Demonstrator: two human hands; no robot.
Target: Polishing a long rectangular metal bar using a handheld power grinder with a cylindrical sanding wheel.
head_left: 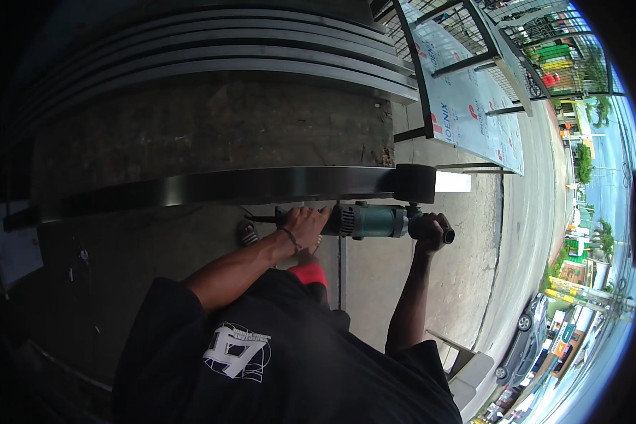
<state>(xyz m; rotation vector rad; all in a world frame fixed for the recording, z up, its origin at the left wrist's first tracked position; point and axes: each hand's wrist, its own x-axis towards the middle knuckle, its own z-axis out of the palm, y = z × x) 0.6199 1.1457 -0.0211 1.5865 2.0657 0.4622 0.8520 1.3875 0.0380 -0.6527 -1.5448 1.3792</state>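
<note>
I hold a green and black angle grinder [374, 220] level in front of my body. My left hand [307, 226] is closed around its dark rear grip, and a cord runs off from that end. At the other end, my right hand [433, 234] wraps the dark side handle by the tool's head. A thick dark wheel [415, 184] on the head sits against or right beside the end of a long, shiny metal bar [261, 185]. The exact contact cannot be made out. The bar lies along the near edge of a worn worktable [226, 120].
Several long metal tubes [261, 53] lie parallel across the table's far side. To the right stands a metal frame with a film-covered sheet [466, 106]. A pale chair [471, 371] is at lower right, beside the road with a parked grey car [523, 339].
</note>
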